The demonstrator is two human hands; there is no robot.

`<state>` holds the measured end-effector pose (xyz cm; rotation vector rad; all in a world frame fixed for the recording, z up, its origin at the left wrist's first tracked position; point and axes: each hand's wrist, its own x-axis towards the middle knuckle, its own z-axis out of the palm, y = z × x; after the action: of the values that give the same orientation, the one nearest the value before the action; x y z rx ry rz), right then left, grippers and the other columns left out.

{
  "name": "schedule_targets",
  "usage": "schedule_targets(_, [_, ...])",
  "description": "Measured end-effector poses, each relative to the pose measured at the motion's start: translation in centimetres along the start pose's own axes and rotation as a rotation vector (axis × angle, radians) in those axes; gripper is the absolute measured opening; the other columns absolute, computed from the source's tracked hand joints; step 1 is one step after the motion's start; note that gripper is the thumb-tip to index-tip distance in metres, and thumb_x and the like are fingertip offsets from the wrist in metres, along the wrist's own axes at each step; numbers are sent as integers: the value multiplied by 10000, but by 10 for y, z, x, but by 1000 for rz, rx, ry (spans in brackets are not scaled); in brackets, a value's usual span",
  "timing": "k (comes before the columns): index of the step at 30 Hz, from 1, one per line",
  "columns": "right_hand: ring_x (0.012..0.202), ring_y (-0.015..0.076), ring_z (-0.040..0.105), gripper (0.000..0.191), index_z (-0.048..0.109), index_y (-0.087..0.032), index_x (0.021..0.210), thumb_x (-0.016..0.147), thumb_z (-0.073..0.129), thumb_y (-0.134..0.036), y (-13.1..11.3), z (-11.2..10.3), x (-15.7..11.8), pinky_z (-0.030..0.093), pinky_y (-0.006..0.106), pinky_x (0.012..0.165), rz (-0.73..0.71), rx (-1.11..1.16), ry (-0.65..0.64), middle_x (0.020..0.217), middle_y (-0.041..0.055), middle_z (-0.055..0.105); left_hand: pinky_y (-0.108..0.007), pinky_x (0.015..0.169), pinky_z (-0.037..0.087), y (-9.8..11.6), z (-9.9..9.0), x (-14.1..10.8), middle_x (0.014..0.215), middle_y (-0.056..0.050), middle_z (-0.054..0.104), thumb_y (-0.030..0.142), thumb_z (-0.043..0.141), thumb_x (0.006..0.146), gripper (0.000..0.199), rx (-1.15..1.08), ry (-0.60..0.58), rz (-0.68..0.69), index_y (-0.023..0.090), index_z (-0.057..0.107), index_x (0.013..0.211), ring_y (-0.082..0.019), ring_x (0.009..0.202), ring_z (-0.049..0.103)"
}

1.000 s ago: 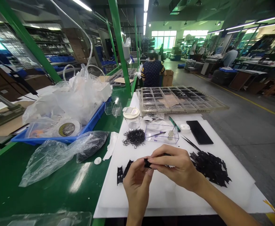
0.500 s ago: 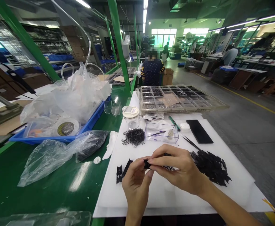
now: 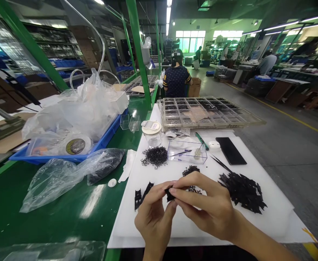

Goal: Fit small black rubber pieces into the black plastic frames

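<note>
Between the fingertips of both hands is a small black plastic part (image 3: 170,194), partly hidden by the fingers. My left hand (image 3: 156,214) pinches its left side, and my right hand (image 3: 210,206) grips it from the right. To the left of my left hand lie black slotted pieces (image 3: 137,199) on the white board (image 3: 191,232). Beyond my right hand is a heap of tiny black parts (image 3: 190,170), partly covered by the hand. A pile of flat black pieces (image 3: 243,192) lies to the right, with tweezers (image 3: 221,164) touching its upper edge.
A pile of thin black clips (image 3: 155,156) lies near a lidded jar (image 3: 151,133). Behind are a clear box (image 3: 187,153), a green-handled tool (image 3: 201,140), a phone (image 3: 231,150) and a compartment tray (image 3: 213,125). At left stands a blue bin (image 3: 104,139) with plastic bags. A person (image 3: 176,78) sits ahead.
Both hands have shifted slightly and the black part between them has tilted. My right hand sits a little lower and farther right, uncovering more of the heap of tiny parts.
</note>
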<state>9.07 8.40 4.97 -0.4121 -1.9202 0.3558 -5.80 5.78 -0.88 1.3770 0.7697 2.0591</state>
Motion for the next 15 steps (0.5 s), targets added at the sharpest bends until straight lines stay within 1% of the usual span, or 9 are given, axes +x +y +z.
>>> schedule_targets(2, [1011,225,707,374,714,-47,1237,873,677,27,-2,1,-1,643,343,833,-38,-20,-4,1079,178,716,-377,876,664,1,-1,0,1140,-58,804,7,765,834,433,21,-25,49,251,749,1191,-222,1042,756])
schedule_targets(5, [1066,229,683,415,689,-21,1272,861,693,34,-5,1,-1,628,352,881,-59,-29,-23,1112,189,711,-335,941,634,3,-1,-2,1207,-52,782,-68,737,823,517,48,-48,104,228,715,1245,-197,1097,735])
schedule_targets(8, [1070,220,673,412,689,-26,1270,866,676,57,-9,0,-1,621,349,895,-47,-27,-26,1105,179,709,-375,979,622,5,-2,-4,1242,-65,765,-125,711,803,575,93,-61,156,194,688,1280,-226,1126,729])
schedule_targets(10, [1042,210,672,400,697,-31,1259,871,668,64,-12,0,-1,624,336,869,-32,-29,-23,1089,170,710,-414,980,624,5,-2,-5,1260,-80,753,-145,701,792,591,138,-68,196,169,676,1292,-257,1138,725])
schedule_targets(15, [1021,207,675,391,704,-36,1262,889,640,64,-19,1,-3,623,333,836,19,-32,1,1094,167,709,-443,953,641,8,-1,-6,1268,-85,745,-132,689,807,573,189,-47,257,156,662,1302,-275,1131,730])
